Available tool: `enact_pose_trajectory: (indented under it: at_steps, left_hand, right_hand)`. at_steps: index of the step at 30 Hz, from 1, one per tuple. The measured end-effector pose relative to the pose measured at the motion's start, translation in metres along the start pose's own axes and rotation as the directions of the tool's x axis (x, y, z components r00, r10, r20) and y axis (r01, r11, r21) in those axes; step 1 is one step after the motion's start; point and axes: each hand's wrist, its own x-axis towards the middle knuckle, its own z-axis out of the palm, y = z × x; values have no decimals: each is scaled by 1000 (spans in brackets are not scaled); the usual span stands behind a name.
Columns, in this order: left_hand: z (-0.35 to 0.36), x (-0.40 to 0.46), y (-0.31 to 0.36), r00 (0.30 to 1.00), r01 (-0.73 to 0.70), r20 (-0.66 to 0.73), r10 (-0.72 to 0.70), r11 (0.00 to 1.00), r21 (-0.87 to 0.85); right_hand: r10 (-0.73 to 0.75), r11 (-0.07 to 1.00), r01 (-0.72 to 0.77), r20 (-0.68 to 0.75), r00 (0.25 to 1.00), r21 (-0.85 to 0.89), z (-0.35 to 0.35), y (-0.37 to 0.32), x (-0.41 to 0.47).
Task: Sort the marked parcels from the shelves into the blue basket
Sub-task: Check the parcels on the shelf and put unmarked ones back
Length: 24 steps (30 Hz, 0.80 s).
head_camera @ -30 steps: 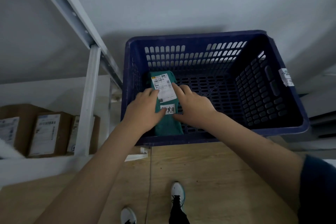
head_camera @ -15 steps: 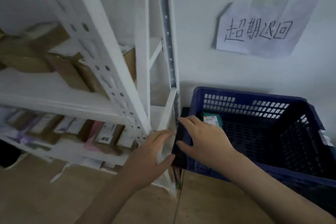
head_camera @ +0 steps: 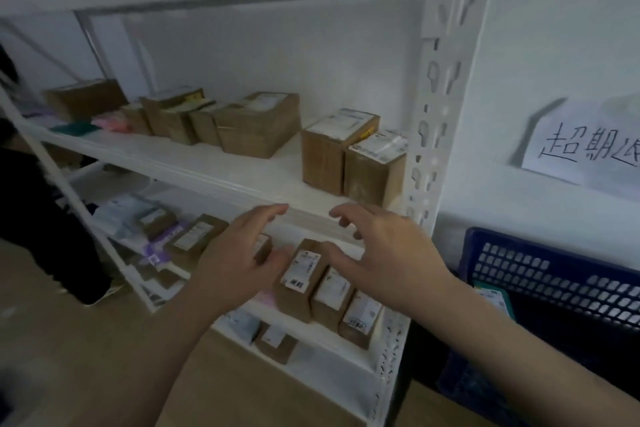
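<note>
marked parcel (head_camera: 298, 279) between left hand (head_camera: 232, 269), right hand (head_camera: 384, 255)

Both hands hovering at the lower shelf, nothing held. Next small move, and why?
Probably close both hands on the small brown box with the handwritten tag. It stands on the lower shelf right between the left hand and right hand, whose fingers are spread and empty. Its extra tag seems to mark it for the blue basket.

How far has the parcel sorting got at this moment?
Done: one green parcel lies in the blue basket. In hand: nothing; the left hand and right hand reach open toward a marked box. Left: that box, at least.
</note>
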Motion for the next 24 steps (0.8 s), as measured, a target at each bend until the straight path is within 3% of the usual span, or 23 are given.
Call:
enact_pose_trajectory:
  at_steps: [6, 12, 16, 20, 24]
  left_hand:
    - [-74, 54, -91, 997, 55, -50, -50, 991, 122]
    - [-117, 100, -167, 998, 42, 26, -50, 973, 229]
    - [-123, 137, -205, 998, 17, 58, -37, 949, 315]
    - [-117, 179, -229, 993, -4, 114, -36, 942, 335]
    - [-104, 220, -243, 992, -47, 124, 3, 933, 356]
  right_hand:
    - [36, 999, -37, -44, 998, -14, 31, -51, 102]
    - [179, 981, -175, 35, 983, -88, 84, -86, 193]
    - [322, 941, -310, 79, 943, -132, 109, -82, 238]
    - [397, 902, -371, 81, 914, -222, 123, -61, 271]
    - [458, 877, -436, 73, 886, -202, 127, -34, 299]
